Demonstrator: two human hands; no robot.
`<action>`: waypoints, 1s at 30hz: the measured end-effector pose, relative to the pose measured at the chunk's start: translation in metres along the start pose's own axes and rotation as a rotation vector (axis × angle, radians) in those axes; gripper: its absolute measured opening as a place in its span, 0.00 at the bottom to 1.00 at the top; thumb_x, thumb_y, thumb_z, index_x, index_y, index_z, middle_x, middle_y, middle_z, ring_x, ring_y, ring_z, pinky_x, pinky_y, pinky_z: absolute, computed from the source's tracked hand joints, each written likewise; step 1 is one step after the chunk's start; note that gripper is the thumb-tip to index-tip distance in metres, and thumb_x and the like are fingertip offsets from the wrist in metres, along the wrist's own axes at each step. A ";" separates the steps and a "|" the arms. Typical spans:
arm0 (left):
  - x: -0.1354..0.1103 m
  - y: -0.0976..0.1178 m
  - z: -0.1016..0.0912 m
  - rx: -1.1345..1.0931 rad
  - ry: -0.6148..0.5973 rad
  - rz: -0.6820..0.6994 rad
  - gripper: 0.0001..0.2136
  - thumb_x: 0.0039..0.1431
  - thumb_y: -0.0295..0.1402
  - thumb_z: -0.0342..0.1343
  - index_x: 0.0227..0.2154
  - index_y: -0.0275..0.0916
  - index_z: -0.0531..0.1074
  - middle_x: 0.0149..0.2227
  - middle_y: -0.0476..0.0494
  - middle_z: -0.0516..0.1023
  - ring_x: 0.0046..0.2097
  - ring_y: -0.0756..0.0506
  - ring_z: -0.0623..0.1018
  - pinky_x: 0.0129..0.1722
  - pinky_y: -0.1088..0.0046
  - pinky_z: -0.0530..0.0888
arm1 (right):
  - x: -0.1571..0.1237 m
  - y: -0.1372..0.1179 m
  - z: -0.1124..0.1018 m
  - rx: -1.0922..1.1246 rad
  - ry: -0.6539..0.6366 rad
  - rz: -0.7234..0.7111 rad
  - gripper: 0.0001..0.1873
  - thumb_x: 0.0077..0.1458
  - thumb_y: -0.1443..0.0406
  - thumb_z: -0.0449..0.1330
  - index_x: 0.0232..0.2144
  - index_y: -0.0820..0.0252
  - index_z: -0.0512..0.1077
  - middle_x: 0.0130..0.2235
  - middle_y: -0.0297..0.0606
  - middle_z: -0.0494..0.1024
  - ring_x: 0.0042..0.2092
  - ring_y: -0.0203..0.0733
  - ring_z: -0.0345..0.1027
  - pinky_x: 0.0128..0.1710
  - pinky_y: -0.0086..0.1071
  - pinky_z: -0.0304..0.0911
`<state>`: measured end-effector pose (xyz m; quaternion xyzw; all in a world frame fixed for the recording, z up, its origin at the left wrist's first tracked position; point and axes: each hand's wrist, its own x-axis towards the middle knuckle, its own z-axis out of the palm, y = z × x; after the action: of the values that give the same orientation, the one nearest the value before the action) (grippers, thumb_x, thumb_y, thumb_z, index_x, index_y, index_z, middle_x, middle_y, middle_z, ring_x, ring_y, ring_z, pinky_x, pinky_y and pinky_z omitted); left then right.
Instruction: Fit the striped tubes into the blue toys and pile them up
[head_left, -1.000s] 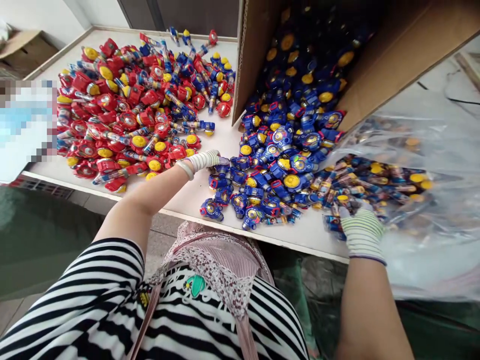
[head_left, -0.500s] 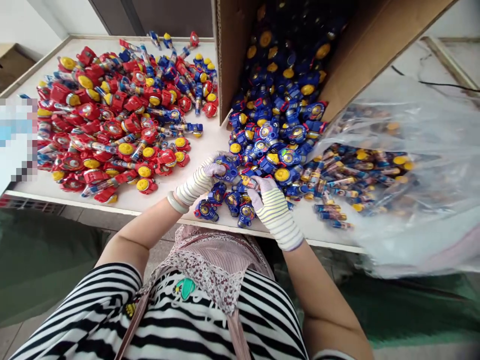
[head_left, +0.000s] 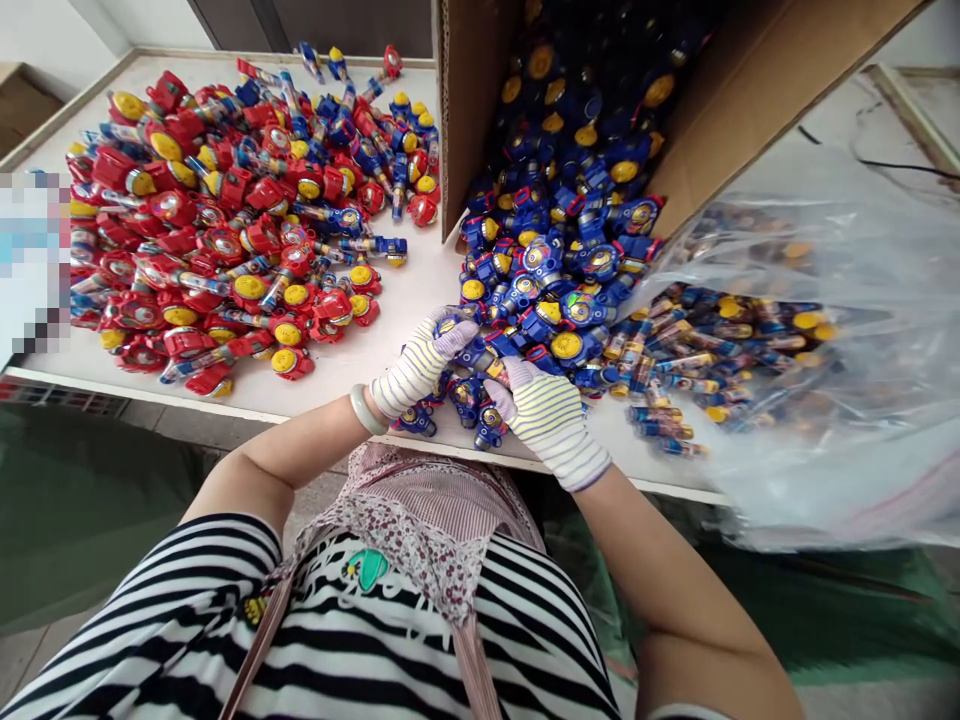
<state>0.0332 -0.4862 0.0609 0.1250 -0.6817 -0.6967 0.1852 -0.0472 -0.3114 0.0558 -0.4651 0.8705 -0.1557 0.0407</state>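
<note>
Both hands wear striped knit gloves and meet over the near edge of a white table (head_left: 420, 285). My left hand (head_left: 418, 364) is closed round a blue toy with a yellow cap (head_left: 469, 345). My right hand (head_left: 546, 412) is closed too, its fingers pressed against the same blue toy; a small tube may be in them, but I cannot make it out. Loose blue toys (head_left: 480, 420) lie under and around both hands. A pile of blue toys (head_left: 570, 260) spills from a tipped cardboard box (head_left: 750, 90) just beyond.
A big heap of red toys with yellow caps (head_left: 225, 210) covers the table's left half. A clear plastic bag (head_left: 847, 380) with small tubes (head_left: 712, 340) in its mouth lies at the right. A blurred patch sits at the far left edge.
My right hand came from the bag's mouth across to the left hand. My left hand lifted a blue toy off the table and both hands now press together on it.
</note>
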 end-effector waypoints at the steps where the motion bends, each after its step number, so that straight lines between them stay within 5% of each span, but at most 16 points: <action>1: -0.001 0.000 0.000 0.013 -0.011 0.014 0.20 0.61 0.51 0.61 0.41 0.38 0.70 0.41 0.43 0.77 0.43 0.44 0.77 0.46 0.67 0.76 | -0.001 0.000 0.001 0.072 -0.008 0.021 0.27 0.67 0.50 0.50 0.51 0.65 0.75 0.44 0.54 0.82 0.40 0.53 0.76 0.39 0.39 0.67; 5: -0.002 0.002 -0.006 0.035 -0.105 0.097 0.23 0.55 0.51 0.67 0.43 0.38 0.71 0.42 0.43 0.77 0.43 0.44 0.76 0.46 0.68 0.75 | -0.008 0.005 0.016 0.669 -0.163 0.039 0.32 0.65 0.42 0.45 0.37 0.60 0.75 0.30 0.42 0.77 0.29 0.42 0.69 0.31 0.34 0.64; 8: 0.002 0.003 -0.009 0.083 -0.153 0.133 0.23 0.55 0.50 0.67 0.44 0.38 0.72 0.43 0.43 0.76 0.44 0.44 0.76 0.47 0.68 0.74 | -0.008 0.006 0.023 0.951 -0.312 0.102 0.39 0.65 0.39 0.35 0.38 0.59 0.74 0.25 0.37 0.71 0.22 0.38 0.60 0.23 0.33 0.59; 13: 0.010 -0.001 -0.006 0.117 -0.038 0.061 0.20 0.61 0.49 0.62 0.44 0.38 0.72 0.42 0.43 0.77 0.43 0.44 0.76 0.48 0.66 0.74 | -0.003 0.001 0.018 0.544 0.069 0.174 0.34 0.59 0.39 0.51 0.48 0.61 0.73 0.43 0.50 0.78 0.39 0.49 0.72 0.38 0.40 0.68; 15: 0.010 -0.006 -0.006 0.072 -0.068 0.054 0.21 0.60 0.51 0.63 0.44 0.38 0.72 0.43 0.43 0.77 0.43 0.44 0.76 0.48 0.66 0.74 | -0.007 0.000 0.017 0.640 -0.023 0.179 0.33 0.60 0.39 0.50 0.45 0.61 0.74 0.37 0.47 0.78 0.33 0.46 0.70 0.34 0.38 0.67; 19: 0.009 -0.010 -0.010 -0.018 -0.228 0.093 0.26 0.54 0.53 0.67 0.46 0.39 0.72 0.44 0.42 0.76 0.45 0.42 0.76 0.47 0.66 0.74 | -0.015 0.003 0.020 1.063 -0.381 0.161 0.38 0.64 0.39 0.37 0.38 0.61 0.74 0.20 0.31 0.65 0.17 0.35 0.52 0.18 0.30 0.56; 24: 0.005 0.009 -0.008 0.103 -0.107 0.043 0.23 0.59 0.50 0.64 0.46 0.37 0.72 0.44 0.42 0.76 0.45 0.44 0.76 0.48 0.68 0.73 | -0.009 0.008 0.019 0.749 0.034 0.203 0.31 0.55 0.39 0.57 0.43 0.58 0.75 0.36 0.46 0.79 0.37 0.49 0.74 0.37 0.40 0.71; 26: 0.003 0.014 -0.006 0.080 -0.134 0.058 0.21 0.60 0.50 0.63 0.46 0.37 0.72 0.44 0.42 0.76 0.46 0.44 0.76 0.49 0.68 0.73 | -0.007 0.004 0.020 0.768 -0.005 0.192 0.30 0.55 0.39 0.57 0.40 0.58 0.76 0.33 0.45 0.79 0.35 0.50 0.74 0.35 0.41 0.71; 30: 0.009 0.004 -0.015 0.032 -0.282 0.129 0.23 0.57 0.52 0.65 0.44 0.38 0.73 0.45 0.42 0.76 0.48 0.44 0.76 0.49 0.67 0.73 | -0.006 -0.013 0.029 1.019 -0.281 0.106 0.35 0.67 0.42 0.40 0.37 0.59 0.77 0.20 0.34 0.69 0.18 0.39 0.61 0.17 0.33 0.62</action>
<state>0.0317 -0.5041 0.0653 -0.0153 -0.7186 -0.6830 0.1301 -0.0272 -0.3196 0.0315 -0.3580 0.6931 -0.4927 0.3857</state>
